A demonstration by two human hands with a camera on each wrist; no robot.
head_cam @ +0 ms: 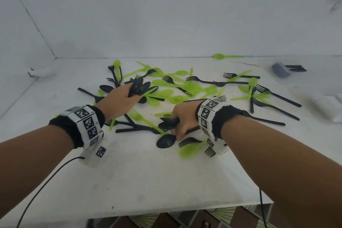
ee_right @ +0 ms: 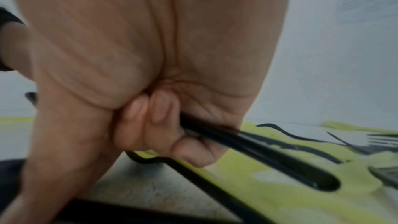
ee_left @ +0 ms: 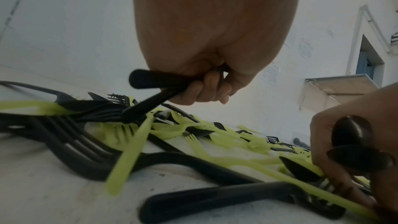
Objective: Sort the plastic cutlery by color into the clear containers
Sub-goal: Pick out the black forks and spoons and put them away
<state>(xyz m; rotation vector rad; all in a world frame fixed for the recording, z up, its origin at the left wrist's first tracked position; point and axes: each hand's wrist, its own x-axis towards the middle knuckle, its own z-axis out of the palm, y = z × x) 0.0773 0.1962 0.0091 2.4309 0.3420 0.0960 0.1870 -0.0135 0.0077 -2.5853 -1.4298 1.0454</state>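
Observation:
Black and lime-green plastic forks, spoons and knives (head_cam: 185, 87) lie mixed across the white table (head_cam: 148, 181). My left hand (head_cam: 133, 92) grips a bundle of black spoons (head_cam: 138, 87) above the pile's left part; their handles (ee_left: 155, 81) stick out of the fist. My right hand (head_cam: 175, 129) holds another bunch of black spoons (head_cam: 168, 123) low over the table, its handles (ee_right: 258, 149) running through the curled fingers. Its fingertips reach down to a black spoon (head_cam: 165, 140) lying on the table. A clear container (head_cam: 280, 70) with black cutlery in it sits at the far right.
One green spoon (head_cam: 220, 56) lies alone by the back wall. A white object (head_cam: 40, 72) sits at the left wall and another (head_cam: 333, 107) at the right edge. The table's front edge (head_cam: 166, 207) is near me. Cables hang from both wrists.

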